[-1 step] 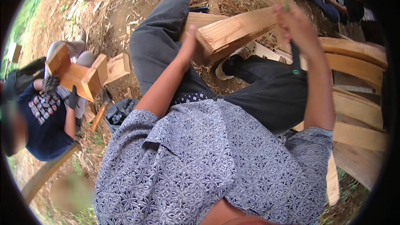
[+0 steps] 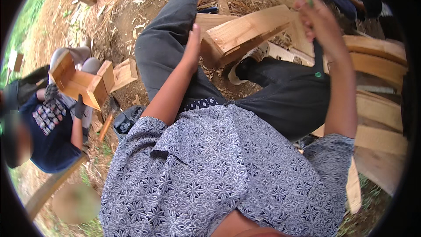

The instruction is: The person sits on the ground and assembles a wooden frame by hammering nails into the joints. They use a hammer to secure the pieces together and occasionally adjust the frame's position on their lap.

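Between my legs rests a light wooden piece (image 2: 245, 28) built of joined boards, tilted, with its end toward me. My left hand (image 2: 191, 48) is held flat with fingers stretched out by the left end of this piece; whether the palm touches it I cannot tell. My right hand (image 2: 319, 22) is raised at the right, wrapped round a tool with a green shaft and black grip (image 2: 318, 57). The upper part of the tool is blurred and runs out at the top edge, so its head is hidden.
At the left a person in gloves (image 2: 55, 125) holds a wooden box (image 2: 83, 83). An orange-handled tool (image 2: 105, 127) and a dark blue bag (image 2: 127, 120) lie between us. Curved boards (image 2: 377, 68) are stacked at the right. Wood shavings (image 2: 144, 0) cover the ground.
My right hand and the tool have shifted a little to the right. My left hand has moved slightly left, and the co-worker's box has turned a little.
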The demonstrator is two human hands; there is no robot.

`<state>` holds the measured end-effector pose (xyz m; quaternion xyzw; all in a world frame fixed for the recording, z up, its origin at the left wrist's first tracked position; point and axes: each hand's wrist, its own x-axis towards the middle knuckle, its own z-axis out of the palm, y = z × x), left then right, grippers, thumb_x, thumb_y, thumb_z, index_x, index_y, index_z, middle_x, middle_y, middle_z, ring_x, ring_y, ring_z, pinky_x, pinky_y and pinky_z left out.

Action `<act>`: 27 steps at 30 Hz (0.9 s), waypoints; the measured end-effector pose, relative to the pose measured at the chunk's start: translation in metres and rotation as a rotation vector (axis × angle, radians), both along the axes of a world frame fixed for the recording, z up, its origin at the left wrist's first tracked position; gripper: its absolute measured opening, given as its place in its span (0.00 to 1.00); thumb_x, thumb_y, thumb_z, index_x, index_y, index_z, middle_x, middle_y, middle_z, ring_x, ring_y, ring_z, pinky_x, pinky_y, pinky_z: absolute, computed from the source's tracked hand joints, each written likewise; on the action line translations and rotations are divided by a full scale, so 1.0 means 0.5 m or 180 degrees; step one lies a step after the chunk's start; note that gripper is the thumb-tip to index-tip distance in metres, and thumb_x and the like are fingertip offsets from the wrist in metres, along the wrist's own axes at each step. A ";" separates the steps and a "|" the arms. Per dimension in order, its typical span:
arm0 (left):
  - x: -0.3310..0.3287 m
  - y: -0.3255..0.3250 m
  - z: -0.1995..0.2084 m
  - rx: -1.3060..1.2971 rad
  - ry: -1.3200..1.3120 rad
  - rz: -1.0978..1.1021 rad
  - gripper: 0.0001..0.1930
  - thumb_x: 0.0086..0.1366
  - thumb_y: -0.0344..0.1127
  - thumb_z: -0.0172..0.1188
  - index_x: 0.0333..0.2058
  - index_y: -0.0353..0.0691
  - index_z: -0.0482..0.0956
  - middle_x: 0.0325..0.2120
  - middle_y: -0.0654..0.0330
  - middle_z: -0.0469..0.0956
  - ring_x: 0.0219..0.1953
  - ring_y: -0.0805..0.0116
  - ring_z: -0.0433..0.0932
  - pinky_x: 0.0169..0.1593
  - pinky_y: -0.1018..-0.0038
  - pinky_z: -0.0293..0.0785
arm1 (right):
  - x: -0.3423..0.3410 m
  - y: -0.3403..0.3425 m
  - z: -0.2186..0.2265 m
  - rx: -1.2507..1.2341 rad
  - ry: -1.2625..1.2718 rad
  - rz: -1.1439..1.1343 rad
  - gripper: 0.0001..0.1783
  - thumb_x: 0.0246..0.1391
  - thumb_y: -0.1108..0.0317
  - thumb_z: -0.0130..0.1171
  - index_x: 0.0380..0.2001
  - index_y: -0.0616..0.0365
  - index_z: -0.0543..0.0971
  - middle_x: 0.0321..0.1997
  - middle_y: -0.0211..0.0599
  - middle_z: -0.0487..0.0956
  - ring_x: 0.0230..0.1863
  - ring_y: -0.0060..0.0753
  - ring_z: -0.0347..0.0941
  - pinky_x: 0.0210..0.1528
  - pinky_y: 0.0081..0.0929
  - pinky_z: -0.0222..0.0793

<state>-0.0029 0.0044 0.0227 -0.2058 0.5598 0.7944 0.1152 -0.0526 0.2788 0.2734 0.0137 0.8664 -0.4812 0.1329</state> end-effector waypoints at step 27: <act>-0.168 0.147 0.173 -0.4591 0.1173 -0.2529 0.33 0.71 0.65 0.49 0.32 0.37 0.84 0.29 0.45 0.83 0.38 0.44 0.83 0.43 0.53 0.77 | 0.007 0.195 0.010 -0.2129 0.0839 -0.1588 0.16 0.70 0.53 0.56 0.33 0.53 0.75 0.18 0.19 0.68 0.16 0.16 0.63 0.19 0.19 0.61</act>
